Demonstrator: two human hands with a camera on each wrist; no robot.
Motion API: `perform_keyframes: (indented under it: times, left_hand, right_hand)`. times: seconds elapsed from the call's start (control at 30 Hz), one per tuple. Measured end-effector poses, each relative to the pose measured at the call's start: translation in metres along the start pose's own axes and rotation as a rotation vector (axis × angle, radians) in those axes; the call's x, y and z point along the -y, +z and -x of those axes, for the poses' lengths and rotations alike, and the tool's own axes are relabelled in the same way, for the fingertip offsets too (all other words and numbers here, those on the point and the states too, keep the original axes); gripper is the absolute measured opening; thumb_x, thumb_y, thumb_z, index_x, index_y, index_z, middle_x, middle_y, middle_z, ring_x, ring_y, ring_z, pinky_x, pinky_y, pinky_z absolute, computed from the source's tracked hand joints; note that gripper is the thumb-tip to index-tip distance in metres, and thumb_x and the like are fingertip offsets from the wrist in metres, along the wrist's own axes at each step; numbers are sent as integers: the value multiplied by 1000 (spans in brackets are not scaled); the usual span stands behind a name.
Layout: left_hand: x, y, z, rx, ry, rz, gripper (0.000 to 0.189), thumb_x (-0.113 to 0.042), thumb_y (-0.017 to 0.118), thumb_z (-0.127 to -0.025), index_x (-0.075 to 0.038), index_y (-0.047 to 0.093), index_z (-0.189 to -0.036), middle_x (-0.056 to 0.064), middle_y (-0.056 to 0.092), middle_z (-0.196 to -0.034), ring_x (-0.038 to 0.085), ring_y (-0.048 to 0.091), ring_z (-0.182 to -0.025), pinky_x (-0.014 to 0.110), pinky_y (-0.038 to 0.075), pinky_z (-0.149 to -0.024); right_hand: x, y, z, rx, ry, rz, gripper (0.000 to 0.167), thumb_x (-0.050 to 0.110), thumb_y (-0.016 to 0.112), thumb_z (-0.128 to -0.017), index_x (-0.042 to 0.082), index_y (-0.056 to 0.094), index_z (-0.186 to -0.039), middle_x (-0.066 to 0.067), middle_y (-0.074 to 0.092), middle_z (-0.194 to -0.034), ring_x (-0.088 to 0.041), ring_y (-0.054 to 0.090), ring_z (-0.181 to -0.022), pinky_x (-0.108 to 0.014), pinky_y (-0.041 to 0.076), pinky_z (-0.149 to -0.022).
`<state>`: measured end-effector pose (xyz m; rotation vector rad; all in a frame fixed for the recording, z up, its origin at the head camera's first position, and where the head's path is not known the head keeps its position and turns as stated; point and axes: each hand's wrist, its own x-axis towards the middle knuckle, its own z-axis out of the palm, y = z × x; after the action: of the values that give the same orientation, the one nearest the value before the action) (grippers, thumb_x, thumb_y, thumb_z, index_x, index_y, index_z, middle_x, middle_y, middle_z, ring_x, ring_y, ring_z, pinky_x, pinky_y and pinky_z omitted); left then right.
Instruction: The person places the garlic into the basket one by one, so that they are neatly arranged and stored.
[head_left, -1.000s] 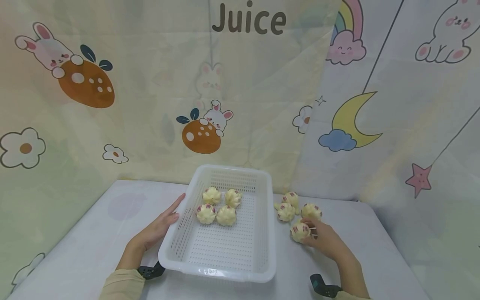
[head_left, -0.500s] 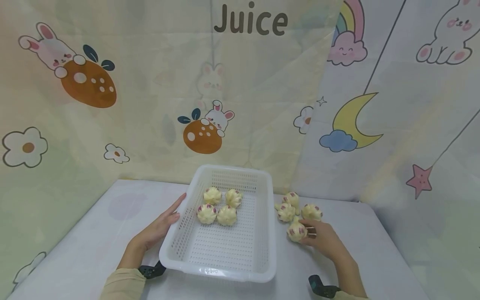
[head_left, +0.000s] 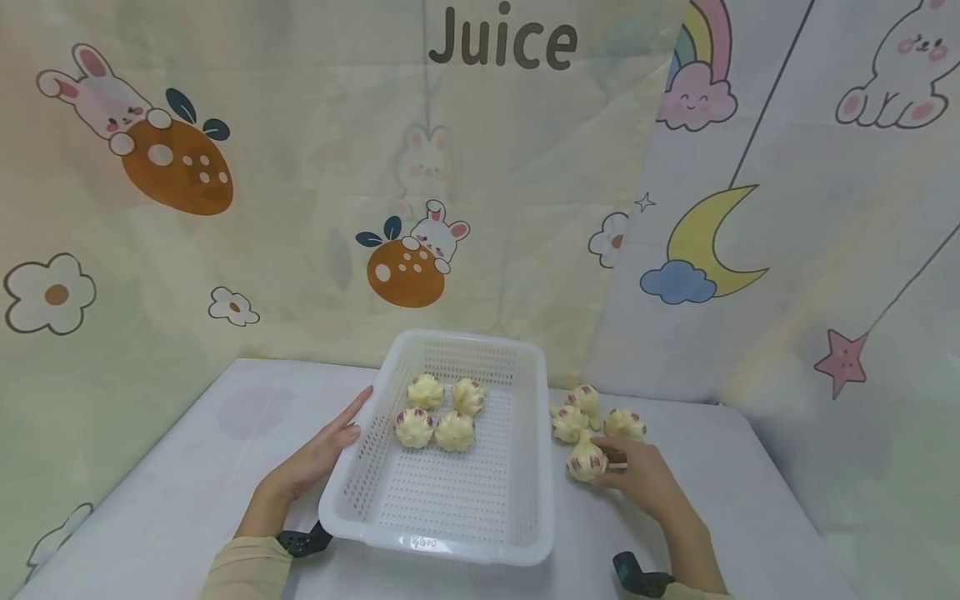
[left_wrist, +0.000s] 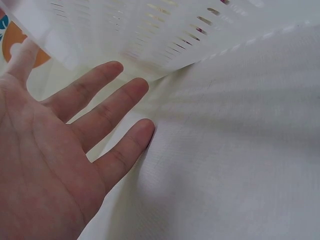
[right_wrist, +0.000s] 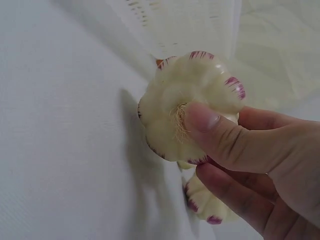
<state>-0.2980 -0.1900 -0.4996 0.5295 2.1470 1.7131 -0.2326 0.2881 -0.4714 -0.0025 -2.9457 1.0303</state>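
Observation:
My right hand [head_left: 636, 473] pinches a garlic bulb [head_left: 586, 461], pale with purple streaks, to the right of the white plastic basket [head_left: 546, 467]. In the right wrist view the thumb presses by the root tuft of this garlic bulb [right_wrist: 175, 115], fingers on its far side. Several more garlic bulbs [head_left: 624, 424] lie on the table just behind it. My left hand [head_left: 315, 458] has straight fingers along the basket's left side. From the left wrist view, the spread left hand [left_wrist: 75, 130] is palm toward the perforated basket wall [left_wrist: 165, 30]. Several garlic bulbs [head_left: 454, 431] sit inside the basket, toward its far left.
A white cloth covers the table [head_left: 247, 417]. Behind it hangs a printed curtain [head_left: 510, 250] with cartoon rabbits and a moon. Dark straps with camera mounts [head_left: 303, 542] are on both wrists.
My right hand has moved slightly left with the garlic bulb, whose stem now points more upward. The left hand and the basket have stayed in place.

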Motion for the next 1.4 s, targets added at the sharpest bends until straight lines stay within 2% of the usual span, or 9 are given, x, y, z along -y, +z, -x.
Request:
perform_keyframes:
  times: [0.2, 0.43, 0.63, 0.73, 1.03, 1.27, 1.4]
  left_hand:
    - [0, 0, 1, -9, 2, -21, 56, -40, 33, -99, -51, 8, -147, 2, 10, -161, 44, 37, -134, 59, 45, -93]
    - [-1, 0, 1, 5, 22, -22, 56, -39, 32, -99, -49, 6, -148, 4, 7, -161, 46, 35, -134, 60, 46, -92]
    - [-1, 0, 1, -4, 7, -25, 56, -41, 33, -99, -50, 8, -148, 1, 8, -161, 45, 34, -136, 62, 40, -97]
    - [-1, 0, 1, -6, 3, -21, 55, -40, 34, -100, -51, 9, -147, -2, 9, -161, 43, 32, -138, 64, 36, -100]
    - [-3, -1, 2, -13, -2, -41, 54, -42, 34, -100, -51, 9, -147, -3, 9, -161, 41, 32, -139, 64, 33, -103]
    - [-6, -3, 6, 0, 16, -36, 54, -39, 33, -101, -48, 9, -149, 0, 9, -161, 41, 32, -138, 62, 36, -102]
    - [-8, -3, 4, 2, 0, -27, 54, -40, 35, -101, -50, 10, -148, -1, 10, -161, 38, 35, -137, 58, 37, -102]
  right_hand:
    - [5, -11, 4, -30, -37, -6, 58, 14, 81, -71, 8, 62, -125, -12, 67, -118, -29, 65, -105, -41, 54, -85]
    - [19, -16, 7, -83, -33, -13, 58, 13, 79, -73, 10, 60, -128, -16, 64, -122, -30, 66, -105, -34, 55, -81]
    - [35, -17, 9, -169, -60, -21, 61, 12, 81, -71, 10, 59, -128, -15, 64, -121, -29, 66, -104, -31, 56, -80]
    - [42, -17, 12, -214, -70, -46, 62, 11, 81, -71, 11, 59, -129, -13, 64, -122, -28, 66, -105, -29, 55, -80]
    - [69, -13, 19, -364, -146, -139, 60, 5, 83, -67, 9, 62, -123, -11, 66, -118, -27, 66, -105, -24, 55, -78]
    - [89, 1, 22, -362, -223, -239, 58, 4, 84, -65, 8, 65, -120, -8, 65, -121, -24, 66, -104, -16, 53, -76]
    - [100, 13, 25, -337, -293, -303, 56, 2, 84, -63, 5, 66, -116, -10, 66, -118, -24, 67, -101, -18, 54, -76]
